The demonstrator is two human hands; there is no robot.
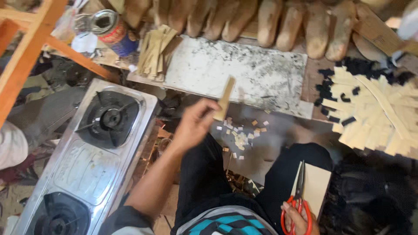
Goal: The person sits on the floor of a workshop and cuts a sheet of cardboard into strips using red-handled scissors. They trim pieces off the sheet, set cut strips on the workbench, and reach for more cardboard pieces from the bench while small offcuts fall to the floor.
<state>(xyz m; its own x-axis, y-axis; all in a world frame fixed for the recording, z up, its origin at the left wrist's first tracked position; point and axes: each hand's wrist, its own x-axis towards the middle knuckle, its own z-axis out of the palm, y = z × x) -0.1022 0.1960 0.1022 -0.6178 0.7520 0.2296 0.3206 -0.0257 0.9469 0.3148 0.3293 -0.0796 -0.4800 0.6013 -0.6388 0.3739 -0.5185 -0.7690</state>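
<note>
My left hand [194, 123] is raised over my lap and pinches a narrow tan strip [225, 99] that stands nearly upright in front of a speckled white board [244, 72]. My right hand [298, 219] shows at the bottom edge, holding red-handled scissors [298, 198] with the blades pointing up, resting by a pale card sheet [315, 185] on my right knee. Small cut scraps [241, 135] lie scattered on the ground between my knees.
A steel two-burner gas stove [89, 159] lies at the left. A pile of cut tan strips [374, 115] fans out at the right, another bundle [154, 52] beside an open tin can [111, 30]. Wooden shoe forms [278, 21] line the far edge. An orange wooden frame [30, 48] crosses the upper left.
</note>
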